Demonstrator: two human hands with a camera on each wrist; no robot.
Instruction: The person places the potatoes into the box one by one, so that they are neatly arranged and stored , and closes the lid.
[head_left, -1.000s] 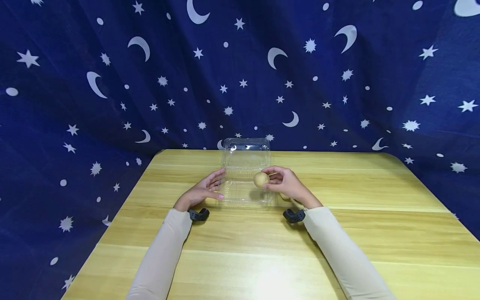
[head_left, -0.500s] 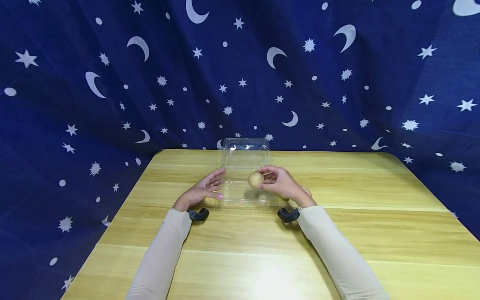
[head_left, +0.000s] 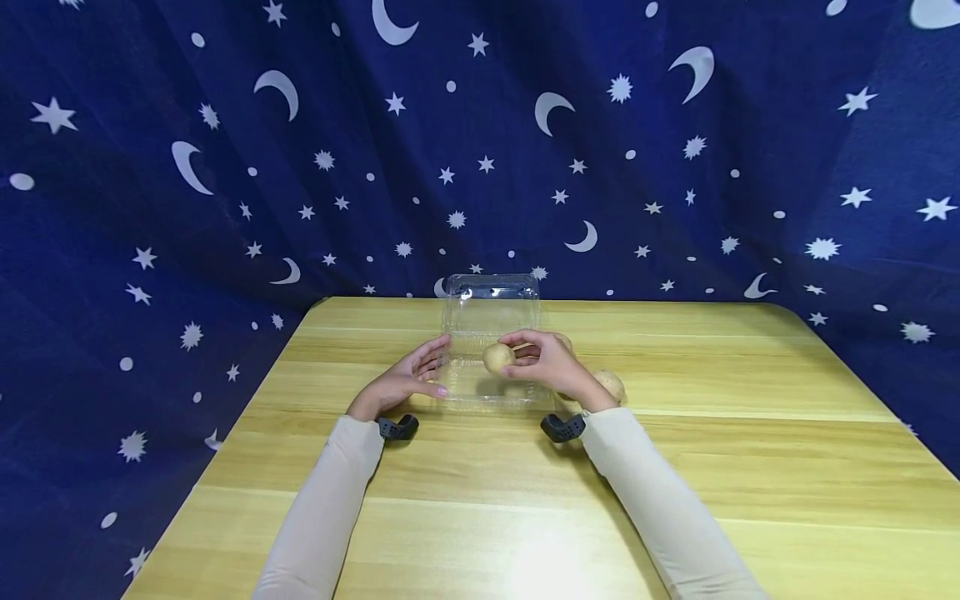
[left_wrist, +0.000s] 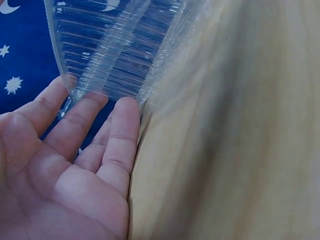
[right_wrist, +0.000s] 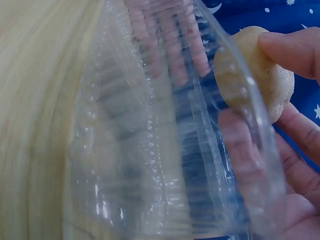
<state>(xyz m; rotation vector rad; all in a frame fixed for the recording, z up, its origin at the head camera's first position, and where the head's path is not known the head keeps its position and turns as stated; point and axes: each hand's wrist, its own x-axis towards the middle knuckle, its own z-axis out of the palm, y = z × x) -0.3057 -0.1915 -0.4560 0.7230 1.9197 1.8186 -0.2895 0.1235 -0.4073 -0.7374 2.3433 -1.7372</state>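
My right hand (head_left: 553, 368) pinches a round, pale-brown potato (head_left: 498, 358) between thumb and fingers, holding it over the base of a clear plastic clamshell container (head_left: 491, 315). The container's lid stands raised at the back. In the right wrist view the potato (right_wrist: 255, 72) lies partly behind the see-through container wall (right_wrist: 155, 195). My left hand (head_left: 405, 381) rests at the container's left side. Its fingertips touch the ribbed plastic wall (left_wrist: 110, 50) in the left wrist view, the fingers loosely extended.
Beside my right wrist lies another potato (head_left: 610, 385), partly covered by the arm. A further potato (head_left: 564, 341) peeks out behind the right hand. The wooden table (head_left: 465, 467) reaches back to a dark blue curtain (head_left: 480, 150) with moons and stars.
My right hand has moved left with the potato, further over the container base. Potatoes on the table have come into view beside it. My left hand has stayed at the container's side.
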